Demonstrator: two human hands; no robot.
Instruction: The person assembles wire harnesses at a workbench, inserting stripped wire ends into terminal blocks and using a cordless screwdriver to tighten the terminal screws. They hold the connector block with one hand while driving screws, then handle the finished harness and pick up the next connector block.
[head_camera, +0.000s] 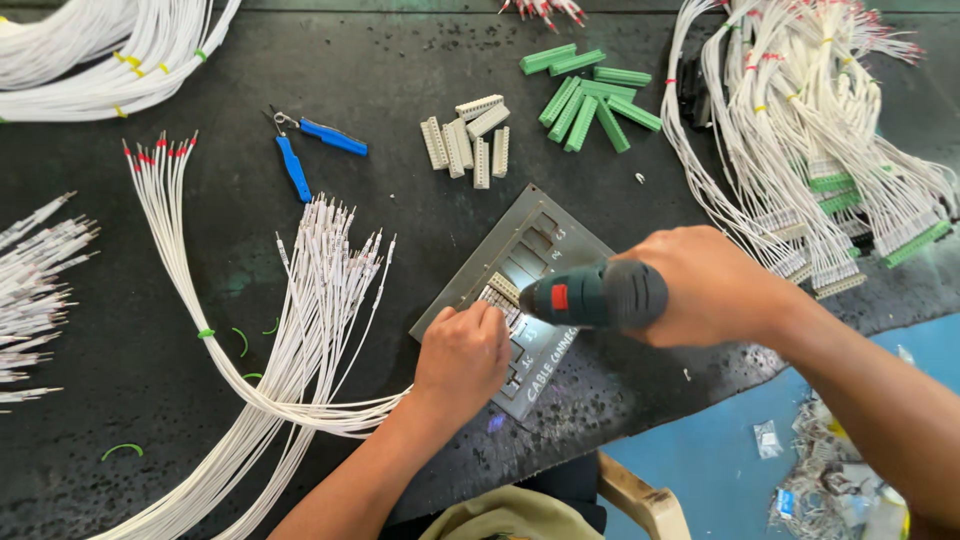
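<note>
Dark, scuffed rubber matting covers the workbench (150, 330), with a blue floor showing past its lower right edge. On the mat in front of the person lies a flat grey metal jig plate with rectangular slots (520, 250), set at an angle, some handwriting on its lower end. The left hand (462, 352) rests on the plate with fingers curled down, pressing on a small pale terminal block seated in one slot (500, 291); whether the fingertips pinch it or only steady it cannot be told, since the knuckles hide them. The right hand (712, 286) is wrapped firmly around a dark green cordless electric screwdriver with a red switch (595, 294), its nose pointing left toward the block and just above the left hand's fingers.

Behind the plate sits a loose pile of grey plastic connector blocks (466, 145), and beside it, to the right, a pile of green plastic connector blocks (588, 95). Blue-handled pliers (310, 150) lie open to the left of the grey pile. A long bundle of white wires with crimped metal ends (325, 280) fans across the mat left of the plate, tied with a green band. More white wire harnesses already fitted with connectors (820, 150) are heaped at the upper right.
</note>
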